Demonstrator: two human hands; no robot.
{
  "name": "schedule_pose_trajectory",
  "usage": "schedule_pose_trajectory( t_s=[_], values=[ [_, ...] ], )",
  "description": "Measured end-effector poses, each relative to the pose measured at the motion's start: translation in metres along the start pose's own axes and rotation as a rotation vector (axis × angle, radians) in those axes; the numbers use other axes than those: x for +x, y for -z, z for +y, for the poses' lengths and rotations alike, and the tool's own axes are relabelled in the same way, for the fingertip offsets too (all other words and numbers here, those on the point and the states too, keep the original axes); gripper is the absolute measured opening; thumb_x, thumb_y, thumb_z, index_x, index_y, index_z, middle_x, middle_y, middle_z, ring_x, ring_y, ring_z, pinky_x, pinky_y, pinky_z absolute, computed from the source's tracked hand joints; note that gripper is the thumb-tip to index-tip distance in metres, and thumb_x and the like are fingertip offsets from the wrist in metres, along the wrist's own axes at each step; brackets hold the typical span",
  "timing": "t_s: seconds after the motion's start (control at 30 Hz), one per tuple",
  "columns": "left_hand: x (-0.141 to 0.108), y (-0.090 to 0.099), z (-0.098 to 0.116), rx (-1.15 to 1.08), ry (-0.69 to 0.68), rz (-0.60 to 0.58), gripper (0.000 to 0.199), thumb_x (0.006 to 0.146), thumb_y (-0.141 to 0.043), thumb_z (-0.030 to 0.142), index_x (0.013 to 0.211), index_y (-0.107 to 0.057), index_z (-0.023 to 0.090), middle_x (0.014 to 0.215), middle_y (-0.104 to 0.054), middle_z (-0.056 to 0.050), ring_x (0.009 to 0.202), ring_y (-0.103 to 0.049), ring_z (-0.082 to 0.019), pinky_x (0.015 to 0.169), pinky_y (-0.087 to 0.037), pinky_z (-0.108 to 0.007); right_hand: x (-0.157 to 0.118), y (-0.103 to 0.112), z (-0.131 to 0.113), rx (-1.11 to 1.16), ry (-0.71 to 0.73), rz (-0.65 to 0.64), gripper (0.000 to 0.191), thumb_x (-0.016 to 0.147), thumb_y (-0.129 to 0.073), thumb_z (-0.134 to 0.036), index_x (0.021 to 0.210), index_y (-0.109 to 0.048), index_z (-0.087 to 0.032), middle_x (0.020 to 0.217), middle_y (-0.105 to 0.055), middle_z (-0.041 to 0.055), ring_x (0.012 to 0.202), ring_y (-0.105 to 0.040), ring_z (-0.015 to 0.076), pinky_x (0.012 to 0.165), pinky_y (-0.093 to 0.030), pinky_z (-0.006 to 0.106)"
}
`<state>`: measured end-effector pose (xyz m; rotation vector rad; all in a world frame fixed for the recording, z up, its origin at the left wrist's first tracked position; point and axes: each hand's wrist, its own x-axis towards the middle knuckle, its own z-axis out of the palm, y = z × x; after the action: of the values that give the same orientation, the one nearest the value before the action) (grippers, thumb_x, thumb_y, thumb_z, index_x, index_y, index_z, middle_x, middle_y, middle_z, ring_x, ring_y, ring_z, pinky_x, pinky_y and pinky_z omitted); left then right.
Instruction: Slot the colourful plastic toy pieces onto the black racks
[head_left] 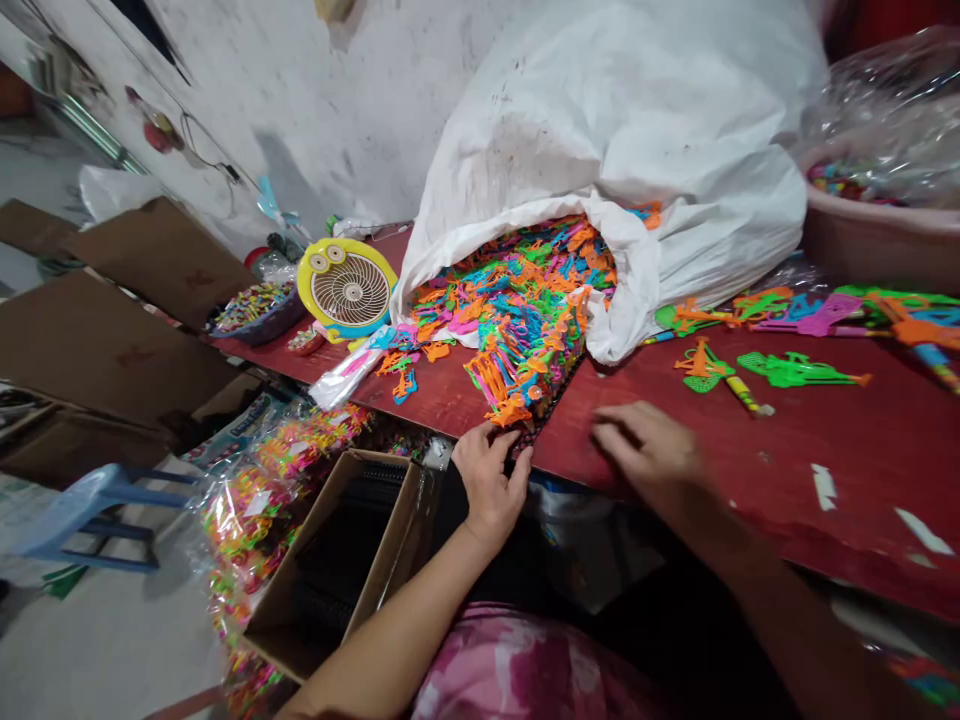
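Note:
My left hand (491,482) is at the table's front edge, its fingers apart and touching or just below an orange piece (510,412) at the near end of a heap of small colourful plastic pieces (525,320). The heap spills from a big white sack (630,130) lying on its side. Over the red table (675,395), to the right of the heap, my right hand (652,450) has its fingers bent and slightly blurred; what they hold, if anything, cannot be made out. An orange piece on a striped stick (709,370) and a green piece (802,370) lie beyond it.
A yellow fan (349,285) stands left of the sack, near a basket of beads (259,305). Below the table edge are an open carton (409,520) and bags of bright pieces (247,510). A blue stool (112,500) is at the left, a pink tub (885,235) at the right.

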<state>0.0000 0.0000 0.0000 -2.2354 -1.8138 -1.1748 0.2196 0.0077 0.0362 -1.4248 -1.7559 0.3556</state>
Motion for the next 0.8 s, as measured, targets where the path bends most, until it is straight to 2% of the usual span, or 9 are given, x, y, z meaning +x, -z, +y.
schedule_pose_trajectory(
  t_s=[0.1,0.17,0.23,0.4,0.53,0.67,0.8],
  values=[
    [0.002,0.000,0.001,0.013,-0.028,-0.011,0.022,0.087,-0.065,0.030,0.107,-0.071,0.023,0.112,-0.061,-0.010,0.110,-0.055,-0.026,0.097,-0.039,-0.047,0.001,-0.048,-0.018,0.080,0.008,-0.060,0.024,0.090,-0.051,-0.029,0.101,-0.069,-0.016,0.082,-0.065,0.0052,0.073,-0.061,0.0166,0.068,-0.045,0.028],
    [0.003,-0.001,0.001,0.006,-0.039,-0.018,0.023,0.088,-0.063,0.027,0.110,-0.070,0.024,0.113,-0.061,-0.009,0.111,-0.055,-0.025,0.102,-0.038,-0.049,0.004,-0.067,-0.025,0.057,-0.012,-0.039,0.024,0.090,-0.053,-0.029,0.103,-0.069,-0.016,0.081,-0.065,0.0044,0.070,-0.060,0.0161,0.065,-0.042,0.027],
    [0.003,-0.003,0.001,-0.023,-0.049,-0.029,0.023,0.089,-0.061,0.023,0.111,-0.069,0.024,0.115,-0.063,-0.007,0.114,-0.055,-0.024,0.109,-0.034,-0.052,0.008,-0.078,-0.029,0.011,-0.027,-0.022,0.022,0.090,-0.054,-0.029,0.100,-0.070,-0.017,0.081,-0.066,0.0040,0.069,-0.059,0.0160,0.062,-0.038,0.027],
    [0.005,-0.007,-0.005,-0.154,-0.087,-0.076,0.023,0.089,-0.058,0.015,0.108,-0.067,0.022,0.107,-0.066,-0.005,0.109,-0.059,-0.019,0.115,-0.032,-0.050,0.012,-0.092,-0.036,-0.084,-0.005,0.047,0.019,0.091,-0.054,-0.030,0.086,-0.067,-0.017,0.074,-0.064,0.0032,0.065,-0.056,0.0158,0.059,-0.032,0.028],
    [0.008,-0.008,-0.013,-0.200,-0.125,-0.064,0.021,0.089,-0.061,0.020,0.108,-0.068,0.022,0.103,-0.067,-0.005,0.104,-0.062,-0.019,0.116,-0.032,-0.050,0.013,-0.099,-0.032,-0.095,0.084,0.126,0.024,0.094,-0.049,-0.029,0.082,-0.065,-0.016,0.072,-0.064,0.0048,0.062,-0.055,0.0159,0.060,-0.033,0.029],
    [0.010,-0.011,-0.019,-0.214,-0.127,-0.052,0.018,0.086,-0.064,0.021,0.104,-0.070,0.021,0.103,-0.069,-0.005,0.104,-0.063,-0.020,0.115,-0.033,-0.052,0.015,-0.098,-0.026,-0.025,0.165,0.095,0.026,0.096,-0.047,-0.030,0.083,-0.064,-0.016,0.074,-0.065,0.0062,0.068,-0.058,0.0177,0.064,-0.038,0.028],
    [0.010,-0.012,-0.020,-0.202,-0.112,-0.072,0.019,0.087,-0.065,0.022,0.105,-0.070,0.022,0.107,-0.070,-0.006,0.107,-0.063,-0.020,0.116,-0.033,-0.052,0.017,-0.093,-0.026,0.121,0.150,0.079,0.021,0.094,-0.050,-0.028,0.084,-0.064,-0.017,0.076,-0.066,0.0049,0.069,-0.061,0.0167,0.064,-0.042,0.026]
  ],
)
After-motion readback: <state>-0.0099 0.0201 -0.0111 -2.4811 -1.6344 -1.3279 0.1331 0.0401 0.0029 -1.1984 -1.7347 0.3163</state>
